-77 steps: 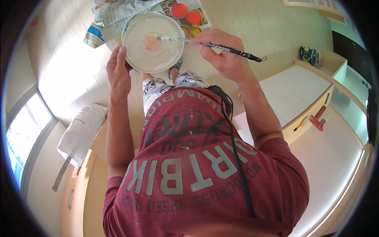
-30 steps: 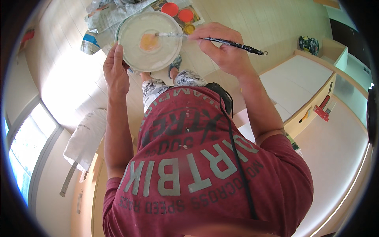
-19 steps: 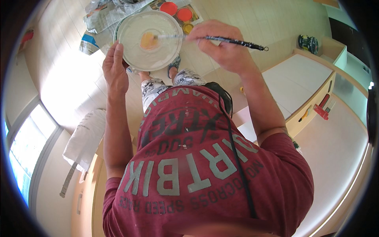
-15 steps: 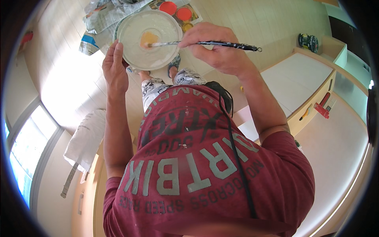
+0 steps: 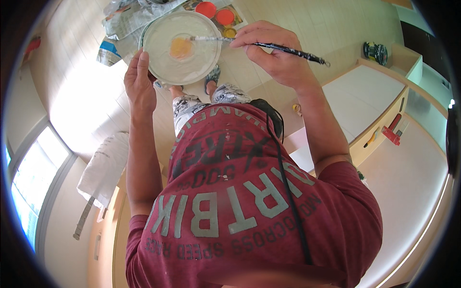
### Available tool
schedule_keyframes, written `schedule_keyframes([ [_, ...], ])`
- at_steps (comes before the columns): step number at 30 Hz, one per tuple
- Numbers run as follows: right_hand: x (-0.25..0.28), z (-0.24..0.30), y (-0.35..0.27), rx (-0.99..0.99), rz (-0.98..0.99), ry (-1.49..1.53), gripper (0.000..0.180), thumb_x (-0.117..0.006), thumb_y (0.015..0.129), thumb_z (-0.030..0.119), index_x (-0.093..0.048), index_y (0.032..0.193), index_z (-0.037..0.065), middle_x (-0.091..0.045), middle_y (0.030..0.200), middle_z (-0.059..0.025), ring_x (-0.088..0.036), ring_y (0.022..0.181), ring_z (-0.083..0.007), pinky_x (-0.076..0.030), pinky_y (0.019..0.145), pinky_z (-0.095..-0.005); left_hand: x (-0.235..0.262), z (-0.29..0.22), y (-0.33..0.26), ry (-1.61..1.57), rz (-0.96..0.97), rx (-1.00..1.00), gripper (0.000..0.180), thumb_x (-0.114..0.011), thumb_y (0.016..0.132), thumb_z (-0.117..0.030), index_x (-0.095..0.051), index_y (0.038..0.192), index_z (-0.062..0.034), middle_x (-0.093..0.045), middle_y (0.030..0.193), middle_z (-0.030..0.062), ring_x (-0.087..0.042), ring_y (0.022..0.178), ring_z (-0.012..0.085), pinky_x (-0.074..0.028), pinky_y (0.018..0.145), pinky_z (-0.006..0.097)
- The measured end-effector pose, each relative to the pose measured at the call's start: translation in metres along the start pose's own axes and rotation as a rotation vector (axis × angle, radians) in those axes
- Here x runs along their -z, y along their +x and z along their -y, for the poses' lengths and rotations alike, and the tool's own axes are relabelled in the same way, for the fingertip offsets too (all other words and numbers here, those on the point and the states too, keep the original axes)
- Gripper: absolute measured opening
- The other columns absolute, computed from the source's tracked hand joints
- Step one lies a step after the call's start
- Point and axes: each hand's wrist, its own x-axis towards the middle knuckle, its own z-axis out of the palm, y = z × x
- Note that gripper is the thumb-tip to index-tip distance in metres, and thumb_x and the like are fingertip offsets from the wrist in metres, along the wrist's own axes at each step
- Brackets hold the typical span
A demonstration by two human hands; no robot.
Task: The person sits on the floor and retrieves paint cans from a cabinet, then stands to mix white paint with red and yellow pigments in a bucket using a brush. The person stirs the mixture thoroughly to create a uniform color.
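My left hand (image 5: 139, 91) grips the left rim of a round, whitish plastic lid (image 5: 161, 36), thumb on top and the other fingers mostly hidden beneath. In its middle lies an orange-yellow patch of paint (image 5: 181, 48). Between the thumb and fingers of my right hand (image 5: 278, 55) is a slim paintbrush (image 5: 305, 54) with a black handle speckled white. The brush reaches left over the lid, its tip by the patch's upper right edge. Whether the bristles touch the lid, I cannot tell.
Beyond the lid, newspaper (image 5: 129, 21) covers some floor, with two orange-red round things (image 5: 206, 9) and a small yellow one (image 5: 229, 32). On the right stands white-topped furniture (image 5: 357, 91) with a red tool (image 5: 391, 136). A white-wrapped object (image 5: 103, 168) is near the window.
My right hand has moved a little to the right, and the brush tip has shifted from the paint patch up to its upper right edge. The patch looks yellower. My left hand stays put.
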Motion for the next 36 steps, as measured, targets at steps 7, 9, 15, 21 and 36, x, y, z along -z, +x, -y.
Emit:
schedule_keyframes([
  [7,-0.030,0.012,-0.017,0.154,0.130,-0.194,0.027,-0.076,0.082,-0.002,-0.082,0.105,0.011,-0.071,0.119,-0.0066,-0.069,0.104,-0.0240,-0.058,0.084,-0.0352,-0.004,0.000,0.001,-0.079,-0.040,0.035,0.037,-0.060,0.112,-0.029,-0.066,0.135,-0.0009,-0.075,0.110,0.0039,-0.070,0.093,0.0091,-0.057,0.079,0.027],
  [9,-0.030,0.012,-0.017,0.174,0.137,-0.223,0.028,-0.076,0.081,-0.003,-0.082,0.104,0.012,-0.070,0.120,-0.0063,-0.069,0.103,-0.0241,-0.058,0.084,-0.0356,-0.008,-0.001,0.002,-0.076,-0.046,0.029,0.036,-0.060,0.112,-0.029,-0.067,0.134,-0.0010,-0.075,0.108,0.0032,-0.069,0.091,0.0084,-0.056,0.077,0.027],
  [15,-0.021,0.020,-0.009,0.063,0.182,-0.079,0.021,-0.074,0.086,0.000,-0.081,0.105,0.008,-0.072,0.111,-0.0090,-0.070,0.095,-0.0243,-0.057,0.084,-0.0344,-0.006,-0.001,0.003,0.009,-0.081,0.002,0.039,-0.061,0.112,-0.030,-0.066,0.136,0.0000,-0.075,0.109,0.0023,-0.068,0.089,0.0077,-0.054,0.076,0.026],
  [21,-0.030,0.008,-0.004,-0.093,-0.015,0.136,0.017,-0.070,0.093,0.008,-0.081,0.105,0.001,-0.077,0.094,-0.0106,-0.071,0.083,-0.0191,-0.057,0.075,-0.0329,-0.001,0.001,0.003,-0.013,-0.071,-0.006,0.039,-0.059,0.113,-0.028,-0.065,0.138,0.0008,-0.075,0.117,0.0052,-0.071,0.100,0.0098,-0.057,0.085,0.027],
  [36,-0.019,0.002,0.008,-0.121,-0.032,0.148,0.016,-0.069,0.098,0.007,-0.080,0.108,0.001,-0.077,0.104,-0.0104,-0.071,0.093,-0.0190,-0.055,0.083,-0.0318,0.004,0.002,0.006,-0.042,-0.046,0.017,0.038,-0.059,0.113,-0.026,-0.065,0.138,0.0015,-0.075,0.123,0.0075,-0.072,0.109,0.0124,-0.058,0.094,0.029],
])
